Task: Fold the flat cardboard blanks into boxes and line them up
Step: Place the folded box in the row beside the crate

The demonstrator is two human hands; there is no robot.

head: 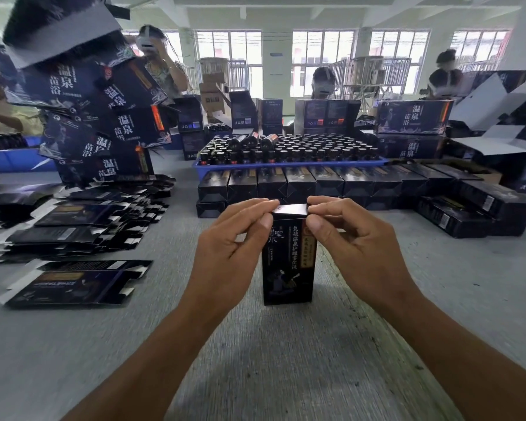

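The tall black printed cardboard box stands upright mid-bench, top flap being closed. Left hand and right hand pinch the flap's two ends, fingers curled, forearms reaching forward. Next, probably: tuck it shut, then set it by the row of finished black boxes behind.

**Two bare arms, no sleeves**

The left hand and the right hand wear no gloves, rings or watch. Both forearms are bare all the way down. The fingernails are short and plain.
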